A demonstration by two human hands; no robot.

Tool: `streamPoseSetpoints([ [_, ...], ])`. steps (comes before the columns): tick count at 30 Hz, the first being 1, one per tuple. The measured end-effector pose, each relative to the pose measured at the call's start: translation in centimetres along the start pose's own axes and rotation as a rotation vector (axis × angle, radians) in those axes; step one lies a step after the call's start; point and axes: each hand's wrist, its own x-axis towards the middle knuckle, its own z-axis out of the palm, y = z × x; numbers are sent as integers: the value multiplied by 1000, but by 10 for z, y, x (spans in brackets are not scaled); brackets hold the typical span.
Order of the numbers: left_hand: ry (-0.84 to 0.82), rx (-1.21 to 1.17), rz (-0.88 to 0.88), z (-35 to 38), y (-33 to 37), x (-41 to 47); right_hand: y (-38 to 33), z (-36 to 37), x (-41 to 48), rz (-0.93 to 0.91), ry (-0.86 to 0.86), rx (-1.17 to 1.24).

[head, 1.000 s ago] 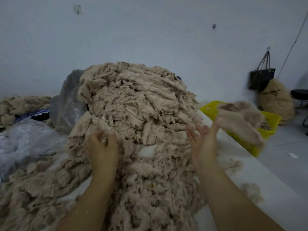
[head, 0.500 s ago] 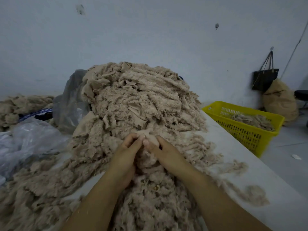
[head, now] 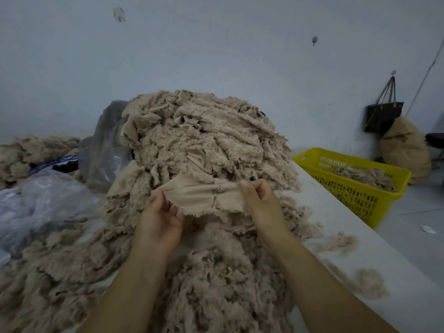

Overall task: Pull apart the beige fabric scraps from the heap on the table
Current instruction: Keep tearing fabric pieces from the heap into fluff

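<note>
Head view: beige heap (head: 204,145) of fuzzy, frayed scraps, piled high mid-table and spilling toward 6 o'clock. One flat scrap (head: 204,197), smooth knit with a ragged lower edge, is stretched taut in front of the heap between both hands. Left hand (head: 159,217) at the scrap's 9 o'clock end, fingers curled, pinching the edge. Right hand (head: 262,200) at the 3 o'clock end, thumb and fingertips pinched on the cloth. White table (head: 319,207), loose tufts at 4 o'clock. Yellow basket (head: 348,193) at 3 o'clock beside the table edge, scraps inside. Clear plastic bags (head: 48,200) at 9 o'clock. Black bag (head: 384,116) hangs on the pale wall (head: 216,44) at 2 o'clock, a stuffed sack (head: 406,145) beneath.
</note>
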Motion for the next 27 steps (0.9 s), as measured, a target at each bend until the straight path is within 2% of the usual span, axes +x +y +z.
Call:
streamPoseSetpoints([
  [4,80,48,-26,-2,-2,6,0,-3,2,-21,9,-30],
  [6,-3,134,-126,2,-4,0,1,-2,1,-28,-9,-11],
  [10,-279,484,-309,7,-9,-14,3,2,0,-100,-80,-73],
  [13,-230,573,-277,9,-17,-18,5,5,-2,-110,-140,-142],
  [16,-49,328,-134,9,-13,-10,3,4,1,-86,-94,-240],
  [19,14,150,23,9,-5,-2,4,5,2,-93,-35,-303],
  [23,145,54,-5,5,-4,2,5,13,-1,-92,-17,-380],
  [25,163,-37,35,-2,8,5,2,4,4,-62,109,-361],
  [27,195,-9,90,-12,17,9,2,-17,9,-35,247,-320],
])
